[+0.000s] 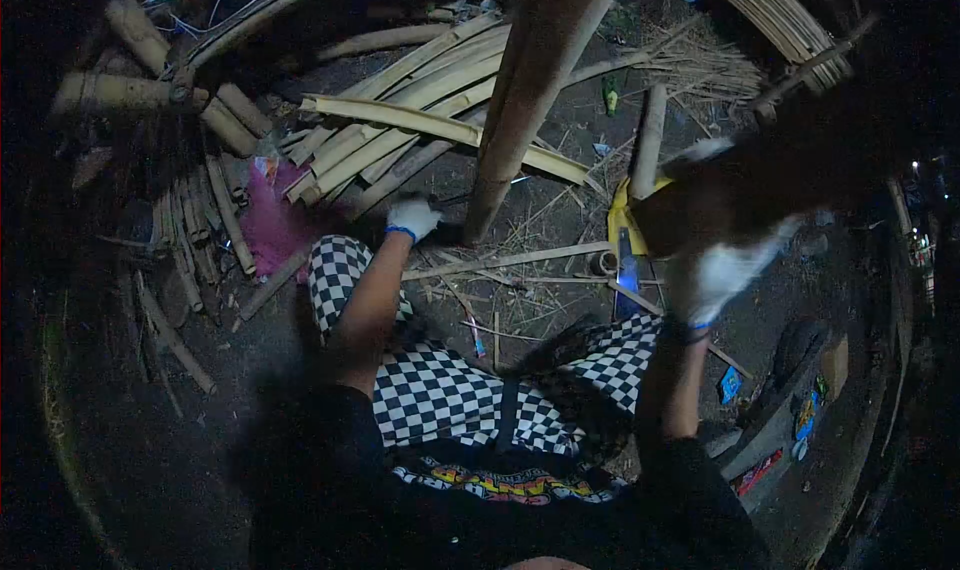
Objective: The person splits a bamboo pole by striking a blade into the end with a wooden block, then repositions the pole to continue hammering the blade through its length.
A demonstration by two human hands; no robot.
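Note:
My left hand [413, 218], in a white glove with a blue cuff, is closed beside my left knee. Next to it a dark shape reaches toward the foot of a thick bamboo pole [535, 90]; what the fingers grip is hidden. The pole stands tilted in front of me, rising out of the top of the view. My right hand [735, 275], also gloved, is smeared by motion at the right. A broad dark blurred shape [770, 185] crosses just above it, and I cannot make out its kind. Near that hand are a yellow object [622, 220] and a bluish flat blade-like piece [627, 275].
Split bamboo strips [420, 100] lie piled ahead. Cut bamboo lengths [225, 120] and a pink bag [270, 215] are at the left. Thin sticks [700, 75] lie at the far right, with a green bottle [610, 95] nearby. Wrappers [730, 385] litter the ground.

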